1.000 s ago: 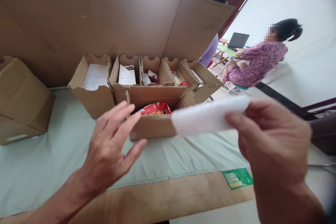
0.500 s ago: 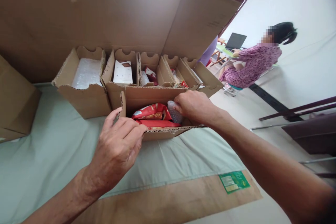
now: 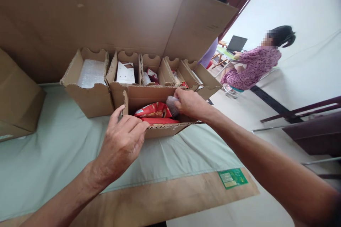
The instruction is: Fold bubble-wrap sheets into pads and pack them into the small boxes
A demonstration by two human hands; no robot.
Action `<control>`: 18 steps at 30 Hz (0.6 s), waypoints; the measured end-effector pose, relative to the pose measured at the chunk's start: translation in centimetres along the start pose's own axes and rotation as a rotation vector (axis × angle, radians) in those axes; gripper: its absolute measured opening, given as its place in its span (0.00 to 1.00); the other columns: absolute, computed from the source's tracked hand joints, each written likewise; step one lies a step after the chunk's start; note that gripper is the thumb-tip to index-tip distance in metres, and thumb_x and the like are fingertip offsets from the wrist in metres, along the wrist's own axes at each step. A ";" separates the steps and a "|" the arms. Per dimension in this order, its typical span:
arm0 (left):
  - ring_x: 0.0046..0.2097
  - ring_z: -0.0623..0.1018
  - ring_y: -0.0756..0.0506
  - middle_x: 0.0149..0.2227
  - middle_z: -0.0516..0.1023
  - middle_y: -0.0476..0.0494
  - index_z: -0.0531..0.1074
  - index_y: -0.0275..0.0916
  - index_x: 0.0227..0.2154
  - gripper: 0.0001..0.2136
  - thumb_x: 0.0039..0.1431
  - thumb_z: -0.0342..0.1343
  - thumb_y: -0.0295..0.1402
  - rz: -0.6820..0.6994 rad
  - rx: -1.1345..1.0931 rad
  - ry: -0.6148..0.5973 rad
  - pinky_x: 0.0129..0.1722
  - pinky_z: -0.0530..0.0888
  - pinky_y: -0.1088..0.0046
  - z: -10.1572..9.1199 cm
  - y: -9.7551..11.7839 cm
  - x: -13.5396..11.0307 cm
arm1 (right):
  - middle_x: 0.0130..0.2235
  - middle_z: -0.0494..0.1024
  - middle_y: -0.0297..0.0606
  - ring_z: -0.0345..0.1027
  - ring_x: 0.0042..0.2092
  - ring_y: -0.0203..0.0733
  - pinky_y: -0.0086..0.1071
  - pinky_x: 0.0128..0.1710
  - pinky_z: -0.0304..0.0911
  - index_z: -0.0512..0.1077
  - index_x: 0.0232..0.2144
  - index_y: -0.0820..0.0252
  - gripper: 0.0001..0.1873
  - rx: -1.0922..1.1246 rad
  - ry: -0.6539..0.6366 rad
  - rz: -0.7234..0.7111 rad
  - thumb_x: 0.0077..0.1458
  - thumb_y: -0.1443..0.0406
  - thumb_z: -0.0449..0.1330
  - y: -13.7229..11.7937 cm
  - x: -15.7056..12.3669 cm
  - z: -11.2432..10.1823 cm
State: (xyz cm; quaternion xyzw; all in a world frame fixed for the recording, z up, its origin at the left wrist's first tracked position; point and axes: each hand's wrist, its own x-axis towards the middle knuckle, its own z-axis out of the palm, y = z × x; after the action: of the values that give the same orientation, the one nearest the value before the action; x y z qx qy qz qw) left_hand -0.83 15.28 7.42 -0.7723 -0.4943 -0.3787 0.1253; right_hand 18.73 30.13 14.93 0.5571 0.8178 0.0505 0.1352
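Observation:
A small open cardboard box (image 3: pixel 160 132) sits nearest me on the pale green cloth, with red snack packets (image 3: pixel 153 111) inside. My left hand (image 3: pixel 122 142) grips the box's front left corner, fingers curled over its edge. My right hand (image 3: pixel 189 103) reaches into the right end of the box and is closed on a wad of clear bubble wrap (image 3: pixel 172 104).
Behind stands a row of open cardboard boxes (image 3: pixel 90 97) holding white packing and small cartons, backed by a large upright cardboard flap (image 3: pixel 106 17). Another box (image 3: pixel 18 95) is at the left. A green card (image 3: pixel 232 178) lies near the table edge. A seated person (image 3: pixel 253 65) works at a laptop.
My right hand, which held a white foam strip in the air, has gone down into the near box and now holds bubble wrap. My left hand closed onto the box's front corner.

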 end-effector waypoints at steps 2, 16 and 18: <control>0.38 0.79 0.47 0.37 0.82 0.48 0.75 0.41 0.38 0.09 0.68 0.51 0.22 -0.005 0.007 -0.001 0.66 0.66 0.48 -0.1 0.0 0.0 | 0.50 0.83 0.55 0.78 0.53 0.57 0.40 0.48 0.71 0.76 0.54 0.66 0.17 -0.048 -0.079 -0.035 0.67 0.66 0.54 -0.2 0.1 0.1; 0.60 0.75 0.36 0.57 0.76 0.32 0.71 0.37 0.57 0.19 0.64 0.58 0.24 -0.065 0.003 0.193 0.64 0.70 0.48 -0.3 0.1 -1.3 | 0.44 0.85 0.47 0.79 0.48 0.53 0.37 0.43 0.69 0.83 0.40 0.60 0.14 0.062 0.073 -0.010 0.66 0.59 0.59 2.4 -3.2 -2.6; 0.66 0.69 0.34 0.65 0.68 0.29 0.65 0.39 0.64 0.27 0.63 0.60 0.25 -0.153 -0.023 0.256 0.66 0.68 0.49 -0.5 -0.2 -2.6 | 0.36 0.84 0.42 0.79 0.40 0.49 0.36 0.40 0.68 0.82 0.35 0.58 0.15 0.271 0.308 0.039 0.66 0.60 0.57 5.2 -6.2 -1.4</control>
State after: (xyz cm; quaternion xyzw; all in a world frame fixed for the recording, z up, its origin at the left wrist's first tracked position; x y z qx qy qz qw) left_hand -1.83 13.30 5.90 -0.6793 -0.5272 -0.4882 0.1492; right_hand 25.18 26.41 18.55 0.5714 0.8173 0.0275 -0.0688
